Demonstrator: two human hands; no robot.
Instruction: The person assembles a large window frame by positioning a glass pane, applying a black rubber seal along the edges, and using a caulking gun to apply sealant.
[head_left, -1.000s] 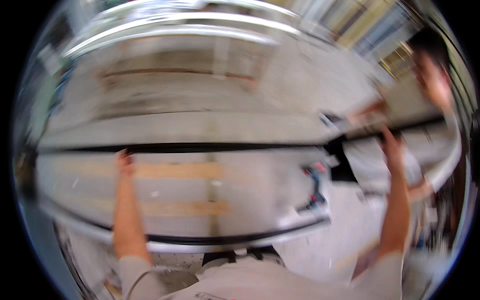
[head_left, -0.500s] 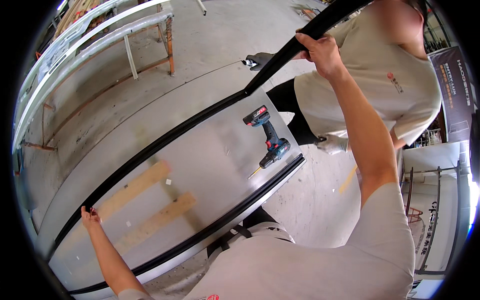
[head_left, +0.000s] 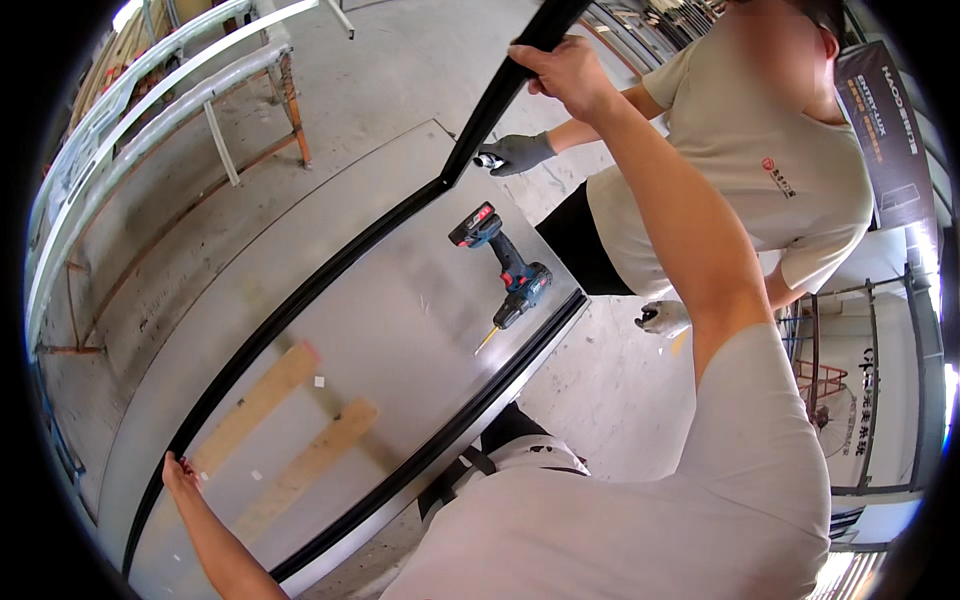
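Observation:
A long black profile (head_left: 300, 297) runs along the far side of a grey, glassy panel (head_left: 400, 310). At the panel's far corner it meets a second black length (head_left: 497, 100), which rises at an angle towards the top of the picture. My right hand (head_left: 572, 78) is closed around this raised length, arm stretched out. At the lower left, my left hand (head_left: 182, 474) has its fingers curled on the long profile. A blue-and-black cordless drill (head_left: 508, 270) with a long bit lies on the panel, apart from both hands.
A co-worker (head_left: 740, 150) stands at the right; their grey-gloved hand (head_left: 522, 153) holds a small shiny thing near the profile corner. Another black profile (head_left: 440, 440) edges the panel's near side. A metal rack (head_left: 190, 110) stands far left. Wooden strips (head_left: 255, 405) show through the panel.
My right hand has swung the raised black length leftward and more upright. The co-worker's gloved hand, partly hidden behind it before, now shows beside it. The whole view has shifted slightly.

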